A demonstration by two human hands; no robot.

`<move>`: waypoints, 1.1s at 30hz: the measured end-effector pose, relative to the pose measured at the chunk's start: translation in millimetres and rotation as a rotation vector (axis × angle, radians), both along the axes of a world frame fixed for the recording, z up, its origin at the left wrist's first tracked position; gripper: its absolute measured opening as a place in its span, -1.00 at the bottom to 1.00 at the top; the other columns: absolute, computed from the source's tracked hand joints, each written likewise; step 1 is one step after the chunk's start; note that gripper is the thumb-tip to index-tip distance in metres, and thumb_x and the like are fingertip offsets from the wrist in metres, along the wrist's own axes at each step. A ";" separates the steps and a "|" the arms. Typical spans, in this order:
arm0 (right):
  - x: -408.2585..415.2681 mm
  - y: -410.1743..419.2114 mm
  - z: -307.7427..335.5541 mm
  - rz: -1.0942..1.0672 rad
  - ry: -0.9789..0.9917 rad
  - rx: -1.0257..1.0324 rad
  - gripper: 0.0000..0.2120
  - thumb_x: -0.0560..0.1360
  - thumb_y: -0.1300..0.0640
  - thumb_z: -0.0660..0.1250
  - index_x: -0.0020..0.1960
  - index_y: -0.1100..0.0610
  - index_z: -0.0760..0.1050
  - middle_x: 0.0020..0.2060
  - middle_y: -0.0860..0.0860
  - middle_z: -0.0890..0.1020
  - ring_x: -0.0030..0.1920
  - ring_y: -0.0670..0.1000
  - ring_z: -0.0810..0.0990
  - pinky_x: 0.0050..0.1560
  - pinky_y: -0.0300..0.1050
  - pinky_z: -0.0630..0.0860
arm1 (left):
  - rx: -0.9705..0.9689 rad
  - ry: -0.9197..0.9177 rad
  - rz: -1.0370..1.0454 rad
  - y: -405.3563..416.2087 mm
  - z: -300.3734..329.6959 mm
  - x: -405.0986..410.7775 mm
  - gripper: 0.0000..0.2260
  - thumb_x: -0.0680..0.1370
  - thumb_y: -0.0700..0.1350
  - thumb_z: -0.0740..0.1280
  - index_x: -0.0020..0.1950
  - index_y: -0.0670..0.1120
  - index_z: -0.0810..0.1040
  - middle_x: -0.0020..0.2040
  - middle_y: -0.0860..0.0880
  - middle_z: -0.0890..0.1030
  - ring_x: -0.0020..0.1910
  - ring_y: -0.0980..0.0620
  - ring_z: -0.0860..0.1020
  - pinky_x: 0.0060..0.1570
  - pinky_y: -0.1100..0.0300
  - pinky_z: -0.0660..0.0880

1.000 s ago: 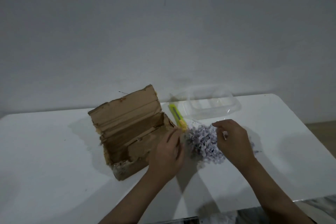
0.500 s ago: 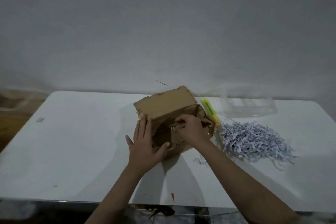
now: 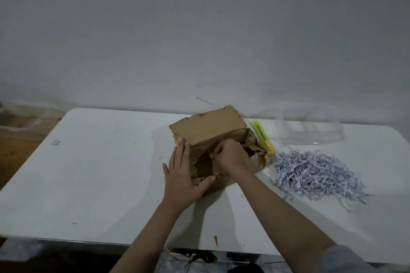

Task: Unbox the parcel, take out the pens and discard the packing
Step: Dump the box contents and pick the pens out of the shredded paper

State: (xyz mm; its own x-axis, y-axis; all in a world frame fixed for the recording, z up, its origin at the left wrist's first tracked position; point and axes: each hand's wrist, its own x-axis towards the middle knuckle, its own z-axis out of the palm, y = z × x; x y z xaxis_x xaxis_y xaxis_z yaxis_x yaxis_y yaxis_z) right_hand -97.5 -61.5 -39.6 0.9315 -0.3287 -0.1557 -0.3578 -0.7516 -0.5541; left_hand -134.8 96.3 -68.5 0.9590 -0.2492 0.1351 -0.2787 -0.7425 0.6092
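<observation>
A torn brown cardboard box (image 3: 208, 127) lies open on the white table (image 3: 99, 173), its lid flap raised toward the wall. My left hand (image 3: 183, 175) presses flat against the box's left side, fingers straight, thumb hooked over the front edge. My right hand (image 3: 230, 154) reaches inside the box with fingers curled, pinching the inner cardboard or something in it; what it grasps is hidden. A heap of shredded white paper (image 3: 315, 173) lies on the table to the right of the box. No pens are visible.
A yellow utility knife (image 3: 263, 137) lies just right of the box. A clear plastic tray (image 3: 310, 131) stands behind the shreds near the wall. The table's front edge runs close below my forearms; wooden floor shows at far left.
My right hand left the shredded paper and went into the box. My left hand shifted from the box's front to its left side. The view swung left.
</observation>
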 end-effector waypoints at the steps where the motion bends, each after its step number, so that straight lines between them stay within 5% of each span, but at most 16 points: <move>1: 0.0 0.1 -0.5 0.010 -0.004 -0.010 -0.93 0.41 0.07 0.43 -0.24 0.01 0.65 -0.19 -0.04 0.70 -0.12 0.01 0.63 -0.33 -0.20 0.40 | -0.002 -0.003 0.001 0.1 0.0 -0.4 -0.05 0.32 0.41 0.22 0.55 0.04 -0.13 0.54 0.16 -0.21 0.54 0.03 -0.08 0.37 -0.36 0.01; 7: -6.0 -7.7 -3.6 0.047 -0.107 0.075 -0.89 0.43 0.19 0.37 -0.17 0.05 0.68 -0.19 -0.02 0.71 -0.16 -0.03 0.63 -0.26 -0.17 0.52 | 0.003 -0.008 0.008 0.7 1.8 -1.0 -0.04 0.31 0.41 0.22 0.55 0.02 -0.09 0.55 0.14 -0.17 0.53 -0.01 -0.03 0.38 -0.36 0.04; 13: -46.2 -39.9 16.2 -0.071 -0.392 0.304 -0.90 0.38 0.27 0.44 -0.19 0.10 0.68 -0.28 -0.07 0.67 -0.24 -0.17 0.62 -0.20 -0.42 0.50 | 0.060 0.026 0.053 -0.8 3.2 -5.1 -0.03 0.29 0.49 0.12 0.55 0.05 -0.13 0.54 0.16 -0.23 0.53 -0.06 -0.07 0.32 -0.41 0.01; 18: -89.4 -96.3 18.9 -0.198 -0.567 0.027 -0.87 0.38 0.42 0.38 -0.19 0.24 0.63 -0.24 0.13 0.63 -0.22 0.10 0.62 -0.10 -0.12 0.53 | 0.134 0.015 0.140 -7.2 1.9 -15.0 -0.05 0.33 0.49 0.07 0.55 -0.02 -0.07 0.56 0.05 -0.15 0.51 -0.17 -0.07 0.28 -0.47 -0.04; 23: -112.1 -119.3 11.1 -0.293 -0.473 -0.162 -0.78 0.36 0.48 0.32 -0.09 0.29 0.65 -0.08 0.23 0.67 -0.05 0.22 0.64 0.02 -0.04 0.50 | 0.166 -0.022 0.156 -11.0 4.0 -19.2 -0.10 0.34 0.45 0.17 0.51 -0.05 0.06 0.54 -0.06 -0.02 0.51 -0.20 -0.11 0.25 -0.50 -0.12; 28: -101.7 -74.2 19.7 -0.116 -0.685 0.012 -0.74 0.39 0.46 0.33 -0.05 0.19 0.64 -0.10 0.05 0.66 -0.07 0.00 0.60 0.00 -0.28 0.46 | 0.116 -0.057 0.165 -8.2 11.4 -23.8 -0.09 0.25 0.54 0.14 0.47 0.08 0.14 0.41 -0.11 0.12 0.49 -0.18 -0.05 0.25 -0.50 -0.15; 31: -89.2 -41.6 17.3 0.072 -0.611 0.143 -0.74 0.43 0.29 0.35 0.07 0.08 0.63 0.00 -0.05 0.63 0.02 -0.16 0.51 0.02 -0.16 0.48 | 0.107 -0.106 0.149 -2.8 15.5 -30.4 -0.22 0.27 0.53 0.13 0.38 0.13 0.32 0.26 -0.07 0.23 0.39 -0.16 0.14 0.26 -0.48 -0.15; 33: -82.8 -31.7 7.4 0.142 -0.494 0.109 -0.71 0.42 0.19 0.41 0.14 0.05 0.61 0.06 0.00 0.63 0.08 -0.04 0.52 0.08 -0.11 0.45 | 0.083 -0.146 0.125 0.3 17.7 -35.1 -0.34 0.31 0.49 0.16 0.25 0.12 0.46 0.19 -0.05 0.30 0.32 -0.14 0.25 0.28 -0.46 -0.14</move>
